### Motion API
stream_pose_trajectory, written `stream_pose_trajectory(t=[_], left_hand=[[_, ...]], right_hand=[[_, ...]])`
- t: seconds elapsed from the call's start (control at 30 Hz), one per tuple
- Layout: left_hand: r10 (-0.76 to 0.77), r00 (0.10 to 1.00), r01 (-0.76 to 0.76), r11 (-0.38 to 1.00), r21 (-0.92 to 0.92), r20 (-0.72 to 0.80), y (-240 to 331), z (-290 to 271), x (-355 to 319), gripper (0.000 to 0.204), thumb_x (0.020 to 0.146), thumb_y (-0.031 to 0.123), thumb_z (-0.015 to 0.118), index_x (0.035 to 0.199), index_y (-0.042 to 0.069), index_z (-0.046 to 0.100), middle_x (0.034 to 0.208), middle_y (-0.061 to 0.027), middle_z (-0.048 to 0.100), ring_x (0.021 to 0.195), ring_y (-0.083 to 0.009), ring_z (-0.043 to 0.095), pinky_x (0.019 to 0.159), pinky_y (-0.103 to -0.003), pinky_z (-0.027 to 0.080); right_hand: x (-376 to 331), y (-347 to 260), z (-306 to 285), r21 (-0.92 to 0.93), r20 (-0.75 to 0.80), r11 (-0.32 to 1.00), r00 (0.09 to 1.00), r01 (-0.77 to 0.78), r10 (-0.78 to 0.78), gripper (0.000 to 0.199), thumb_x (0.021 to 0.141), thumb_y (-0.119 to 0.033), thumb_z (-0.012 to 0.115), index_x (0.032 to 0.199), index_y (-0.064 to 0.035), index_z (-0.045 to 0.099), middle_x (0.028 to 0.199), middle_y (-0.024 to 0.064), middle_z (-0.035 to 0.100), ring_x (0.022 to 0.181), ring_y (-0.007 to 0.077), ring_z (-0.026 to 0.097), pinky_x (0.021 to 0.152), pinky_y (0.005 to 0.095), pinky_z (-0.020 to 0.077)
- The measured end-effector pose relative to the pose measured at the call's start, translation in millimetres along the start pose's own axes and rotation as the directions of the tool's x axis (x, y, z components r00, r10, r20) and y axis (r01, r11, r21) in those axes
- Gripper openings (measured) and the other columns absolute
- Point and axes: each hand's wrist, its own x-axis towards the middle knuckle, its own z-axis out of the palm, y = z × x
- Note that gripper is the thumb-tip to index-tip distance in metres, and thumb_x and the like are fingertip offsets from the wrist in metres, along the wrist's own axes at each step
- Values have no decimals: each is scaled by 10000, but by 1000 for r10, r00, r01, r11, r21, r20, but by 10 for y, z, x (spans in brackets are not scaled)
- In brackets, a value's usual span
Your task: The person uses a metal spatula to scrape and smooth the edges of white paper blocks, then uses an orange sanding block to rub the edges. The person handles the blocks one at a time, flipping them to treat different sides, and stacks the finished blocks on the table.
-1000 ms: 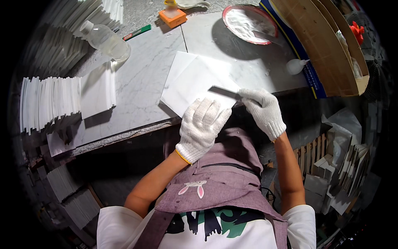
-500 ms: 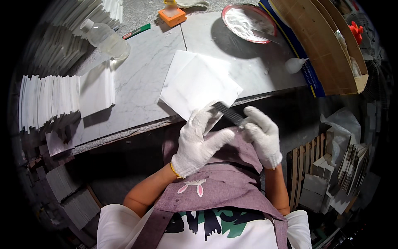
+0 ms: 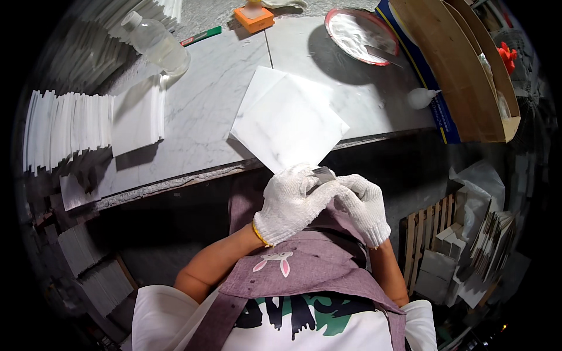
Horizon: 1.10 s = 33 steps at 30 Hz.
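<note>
Both my hands wear white knitted gloves and meet just in front of the table edge. My left hand (image 3: pixel 294 202) and my right hand (image 3: pixel 364 207) are closed around a small dark grey strip (image 3: pixel 322 172), mostly hidden by the fingers. I cannot tell exactly what kind of strip it is. Past my left fingertips, a square white marble-look tile (image 3: pixel 293 123) lies turned cornerwise, with another pale piece partly under it. Its near corner juts over the table edge, behind my left fingers; whether they touch it is unclear.
The marble-topped table (image 3: pixel 205 117) carries a row of white tiles (image 3: pixel 70 128), a clear bottle (image 3: pixel 157 47), an orange box (image 3: pixel 254 21), a red-rimmed bowl (image 3: pixel 329 36) of white paste, a squeeze bulb (image 3: pixel 420 98) and a cardboard box (image 3: pixel 468 76). A slatted wooden crate (image 3: pixel 427 240) stands below right.
My hands have drawn together, the right one moving left. The dark strip, largely exposed before, is now mostly covered by my fingers. The whole view has shifted slightly.
</note>
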Motion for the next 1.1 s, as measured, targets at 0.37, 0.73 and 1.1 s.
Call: stream_pose_trajectory(t=[0.37, 0.73, 1.1], left_hand=[[-176, 982, 155, 960, -233, -69, 31, -62, -11, 245, 825, 226, 766, 933, 12, 715, 832, -116, 721, 748, -182, 705, 660, -297, 531], [-153, 988, 139, 925, -354, -10, -43, -29, -96, 229, 850, 225, 748, 957, 28, 700, 782, -87, 724, 713, -147, 703, 640, -293, 533], [469, 860, -438, 476, 762, 201, -202, -333, 13, 683, 715, 444, 766, 1330, 210, 583, 1373, -72, 539, 1299, -295, 473, 1061, -432, 360]], right_hand=[[33, -24, -349, -303, -124, 929, 957, 214, -261, 128, 845, -98, 689, 879, 25, 695, 1044, 112, 639, 896, 196, 626, 796, 318, 509], [-23, -134, 0, -70, 192, 995, 980, 71, -57, 364, 901, -75, 668, 1247, 18, 602, 1112, 98, 675, 1034, 166, 633, 936, 304, 500], [-3, 171, -274, 264, -100, 965, 995, 11, 17, 261, 954, -165, 616, 1146, 12, 631, 928, 26, 648, 793, 102, 581, 752, 262, 485]])
